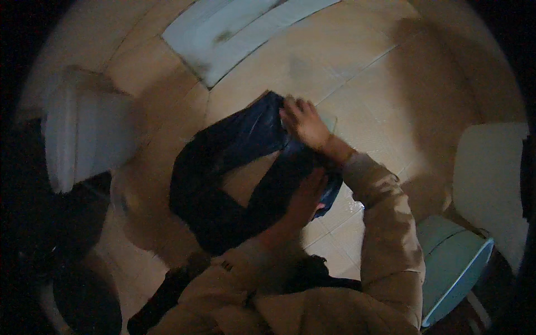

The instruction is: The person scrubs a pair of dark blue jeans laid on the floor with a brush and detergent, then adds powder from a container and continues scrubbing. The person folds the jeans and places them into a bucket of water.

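A dark blue garment point(217, 209), apparently a pair of jeans, is spread on the tiled floor in front of me. Its legs bend round a patch of bare tile. My right hand point(306, 125) rests on the upper right end of the cloth, fingers bent forward. A small pale greenish edge point(332, 122) shows beside that hand; what it belongs to is unclear. Lower down, my left hand point(307, 194) is blurred and lies over the near right part of the garment, fingers stretched out. Both arms are in tan sleeves.
At the left stands a white plastic tub point(88, 134). A pale green bucket point(452, 264) lies tilted at the lower right, near a pale panel point(490, 180). A stained, pale blue-white slab point(251, 33) is set at the far side. The floor tiles point(335, 217) shine wet.
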`<move>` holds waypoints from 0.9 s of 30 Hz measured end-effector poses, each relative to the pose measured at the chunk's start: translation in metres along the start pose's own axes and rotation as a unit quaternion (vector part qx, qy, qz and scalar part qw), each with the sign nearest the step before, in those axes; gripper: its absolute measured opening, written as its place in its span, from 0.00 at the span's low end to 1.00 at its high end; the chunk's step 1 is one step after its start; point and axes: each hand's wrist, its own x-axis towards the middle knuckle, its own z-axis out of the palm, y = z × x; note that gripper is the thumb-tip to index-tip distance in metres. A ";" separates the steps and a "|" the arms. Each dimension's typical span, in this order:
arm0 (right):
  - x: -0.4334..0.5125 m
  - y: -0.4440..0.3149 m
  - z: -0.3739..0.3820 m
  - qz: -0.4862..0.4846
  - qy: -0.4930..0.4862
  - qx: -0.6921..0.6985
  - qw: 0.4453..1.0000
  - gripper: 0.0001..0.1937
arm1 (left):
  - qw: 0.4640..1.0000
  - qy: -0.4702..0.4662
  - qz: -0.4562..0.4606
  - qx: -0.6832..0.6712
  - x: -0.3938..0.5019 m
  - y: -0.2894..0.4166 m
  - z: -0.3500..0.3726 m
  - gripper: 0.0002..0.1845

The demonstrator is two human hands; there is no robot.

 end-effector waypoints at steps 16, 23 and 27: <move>-0.095 -0.040 -0.021 0.273 -0.046 -0.218 0.936 0.21 | 0.954 0.108 -0.157 0.230 -0.131 -0.148 -0.134 0.27; -0.126 0.020 -0.081 0.417 -0.144 -0.287 0.851 0.18 | 0.942 0.072 -0.326 -0.048 -0.144 -0.131 -0.126 0.33; -0.084 0.004 -0.112 0.425 -0.099 -0.234 0.869 0.20 | 0.956 0.079 -0.273 -0.066 -0.139 -0.108 -0.101 0.34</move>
